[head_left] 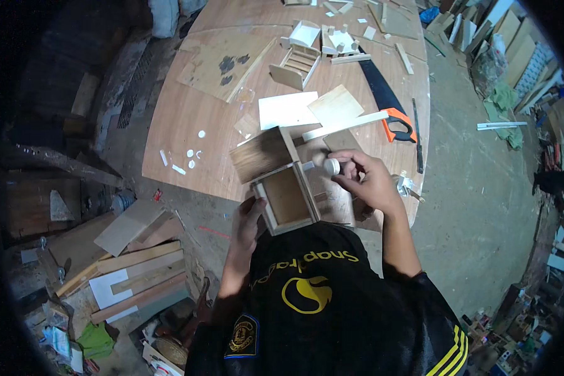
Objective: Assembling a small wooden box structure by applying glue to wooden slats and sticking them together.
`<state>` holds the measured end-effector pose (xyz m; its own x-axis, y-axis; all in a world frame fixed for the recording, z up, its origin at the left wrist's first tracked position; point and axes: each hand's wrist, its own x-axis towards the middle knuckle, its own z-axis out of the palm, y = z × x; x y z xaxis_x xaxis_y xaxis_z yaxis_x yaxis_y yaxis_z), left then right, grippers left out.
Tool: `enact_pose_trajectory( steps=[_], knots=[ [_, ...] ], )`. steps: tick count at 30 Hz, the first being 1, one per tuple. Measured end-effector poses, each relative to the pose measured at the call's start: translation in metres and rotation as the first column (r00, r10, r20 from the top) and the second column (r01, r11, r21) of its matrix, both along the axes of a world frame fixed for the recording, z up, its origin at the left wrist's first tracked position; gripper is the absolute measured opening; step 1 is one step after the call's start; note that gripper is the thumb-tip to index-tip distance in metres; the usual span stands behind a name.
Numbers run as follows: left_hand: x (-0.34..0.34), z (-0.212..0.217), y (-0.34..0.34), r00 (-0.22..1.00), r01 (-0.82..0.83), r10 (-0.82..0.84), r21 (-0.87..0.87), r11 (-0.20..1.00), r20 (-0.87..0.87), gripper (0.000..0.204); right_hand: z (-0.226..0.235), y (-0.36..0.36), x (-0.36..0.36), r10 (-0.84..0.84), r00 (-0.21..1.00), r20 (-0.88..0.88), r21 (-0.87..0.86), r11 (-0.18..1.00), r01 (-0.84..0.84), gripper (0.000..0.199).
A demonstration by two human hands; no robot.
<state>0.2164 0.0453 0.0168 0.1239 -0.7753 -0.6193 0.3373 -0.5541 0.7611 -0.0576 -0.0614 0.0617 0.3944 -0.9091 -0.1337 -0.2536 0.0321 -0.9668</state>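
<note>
My left hand (247,220) grips the near left corner of a small open wooden box (287,195), held up in front of my chest. A dark plywood panel (262,153) sticks up from the box's far side. My right hand (365,178) holds a small white round knob (331,166) just right of the box, fingers curled around it. Both forearms rise from the lower edge, over my dark shirt.
A large plywood tabletop (188,119) carries a handsaw with an orange handle (388,103), a white sheet (287,108), a thin square panel (335,104), small wooden model pieces (297,62) and white scraps. Offcut boards (135,266) lie on the floor at left.
</note>
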Motion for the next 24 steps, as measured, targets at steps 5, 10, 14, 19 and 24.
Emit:
enact_pose_trajectory(
  steps=[5, 10, 14, 19, 24],
  knots=[
    [0.0, 0.038, -0.001, 0.996, -0.026, 0.009, -0.204, 0.979, -0.087, 0.033, 0.033, -0.001, -0.01, -0.07, 0.99, -0.122, -0.268, 0.963, 0.035, 0.036],
    [-0.001, 0.079, -0.006, 0.989, 0.068, -0.101, -0.273, 0.96, -0.11, 0.04, 0.039, 0.004, -0.011, -0.07, 0.996, 0.054, -0.238, 0.968, 0.081, 0.039],
    [-0.004, 0.095, -0.009, 0.98, 0.141, -0.178, -0.309, 0.94, -0.092, 0.052, 0.049, 0.011, -0.014, -0.072, 0.984, 0.165, -0.244, 0.963, 0.112, 0.044],
    [-0.007, 0.104, -0.009, 0.967, 0.189, -0.235, -0.348, 0.918, -0.094, 0.056, 0.06, 0.017, -0.019, -0.063, 0.978, 0.197, -0.273, 0.955, 0.117, 0.047],
    [-0.017, 0.117, -0.01, 0.98, 0.189, -0.198, -0.376, 0.907, 0.013, 0.066, 0.064, 0.026, -0.022, -0.053, 0.941, 0.335, -0.235, 0.962, 0.138, 0.048]
  ],
)
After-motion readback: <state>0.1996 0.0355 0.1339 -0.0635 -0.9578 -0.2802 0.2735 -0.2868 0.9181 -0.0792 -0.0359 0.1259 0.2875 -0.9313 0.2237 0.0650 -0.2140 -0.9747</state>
